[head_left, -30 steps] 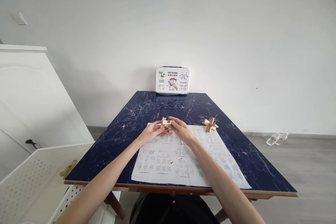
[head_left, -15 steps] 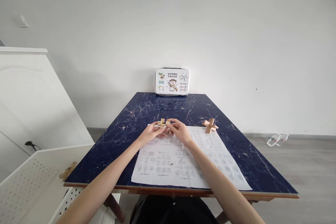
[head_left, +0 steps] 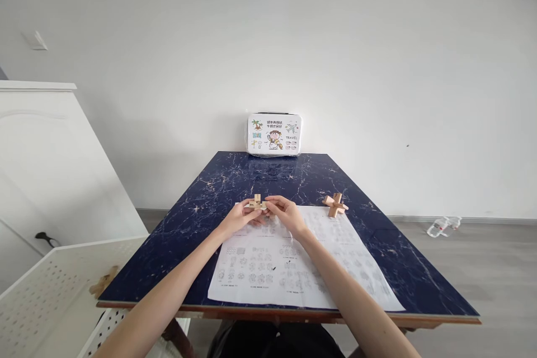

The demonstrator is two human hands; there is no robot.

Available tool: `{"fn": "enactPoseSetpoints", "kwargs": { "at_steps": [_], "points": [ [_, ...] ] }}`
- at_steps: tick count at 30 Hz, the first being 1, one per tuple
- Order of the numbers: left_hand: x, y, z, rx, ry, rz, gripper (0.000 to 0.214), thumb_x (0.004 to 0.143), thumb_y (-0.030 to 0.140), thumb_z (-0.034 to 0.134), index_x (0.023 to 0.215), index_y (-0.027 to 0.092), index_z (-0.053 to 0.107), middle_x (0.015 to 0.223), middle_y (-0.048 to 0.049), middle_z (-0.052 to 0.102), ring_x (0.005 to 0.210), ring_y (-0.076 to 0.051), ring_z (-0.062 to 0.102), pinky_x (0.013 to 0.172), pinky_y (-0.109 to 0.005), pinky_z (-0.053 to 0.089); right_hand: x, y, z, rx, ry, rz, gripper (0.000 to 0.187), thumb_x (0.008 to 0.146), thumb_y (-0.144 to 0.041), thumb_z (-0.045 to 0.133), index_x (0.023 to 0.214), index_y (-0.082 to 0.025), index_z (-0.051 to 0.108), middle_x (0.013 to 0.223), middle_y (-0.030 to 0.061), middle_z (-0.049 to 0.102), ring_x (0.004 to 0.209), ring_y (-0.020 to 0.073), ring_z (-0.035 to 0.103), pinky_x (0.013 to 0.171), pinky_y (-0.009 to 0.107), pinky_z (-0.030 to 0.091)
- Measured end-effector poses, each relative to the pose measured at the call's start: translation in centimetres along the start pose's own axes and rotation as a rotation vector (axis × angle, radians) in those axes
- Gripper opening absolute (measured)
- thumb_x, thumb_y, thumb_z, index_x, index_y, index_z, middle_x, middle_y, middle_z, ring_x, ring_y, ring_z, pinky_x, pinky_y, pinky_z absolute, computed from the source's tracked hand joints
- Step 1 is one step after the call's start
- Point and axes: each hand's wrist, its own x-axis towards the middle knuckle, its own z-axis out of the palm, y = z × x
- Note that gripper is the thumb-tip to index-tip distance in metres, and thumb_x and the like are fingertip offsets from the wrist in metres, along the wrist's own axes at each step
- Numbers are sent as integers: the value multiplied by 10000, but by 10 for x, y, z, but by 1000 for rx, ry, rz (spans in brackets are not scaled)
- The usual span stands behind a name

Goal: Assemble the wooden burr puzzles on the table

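My left hand is closed on several joined wooden puzzle pieces, pale and notched, with a dark mark on one block. From the other side, my right hand pinches the right end of the same pieces between thumb and forefinger. Both hands are just above a printed instruction sheet covered with small diagrams. An interlocked wooden burr puzzle rests at the sheet's far right corner. My fingers hide part of the held pieces.
The sheet lies on a blue marbled table. A white cartoon-printed case stands at the back against the wall. Left of the table is a white perforated basket with wooden pieces. Clear plastic bottles lie on the floor at right.
The wooden pieces have been turned in my hands, so one block now sticks up and the right end looks smaller. The whole view has shifted slightly.
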Motion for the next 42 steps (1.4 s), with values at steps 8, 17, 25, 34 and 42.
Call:
{"fn": "enactPoseSetpoints", "kwargs": {
  "at_steps": [8,17,25,34,42],
  "points": [
    [-1,3,0,-5,-19,-26,553,826,462,813,1242,162,605,1085,-151,770,842,-277,780,765,-392,613,-1,1,1,-34,20,2,420,813,-554,757,1071,-225,727,972,87,775,851,256,748,847,432,606],
    [-3,10,1,13,-49,-44,561,802,512,818,1182,135,648,1096,-153,759,825,-260,774,761,-379,616,-4,-5,1,-84,-2,-1,439,828,-569,724,1080,-210,733,915,75,780,848,250,742,831,401,599],
    [-3,4,2,104,-79,37,548,862,608,709,1124,131,647,908,-90,739,705,-226,753,675,-347,612,-3,-5,0,73,-27,18,438,829,-559,734,1074,-196,748,870,63,769,792,224,728,844,390,589],
    [-3,7,2,-26,-49,23,500,846,492,781,1174,133,664,1043,-132,760,801,-231,751,760,-363,602,-5,-4,3,-83,45,-30,404,821,-502,751,1100,-212,711,1011,90,783,939,256,750,836,376,600],
    [-5,6,1,-103,-64,-3,453,851,451,790,1172,150,684,1036,-118,773,839,-234,755,808,-362,586,-8,-4,4,-173,66,-113,297,820,-375,753,1066,-213,713,1051,88,773,982,255,750,910,402,606]
  ]
}}
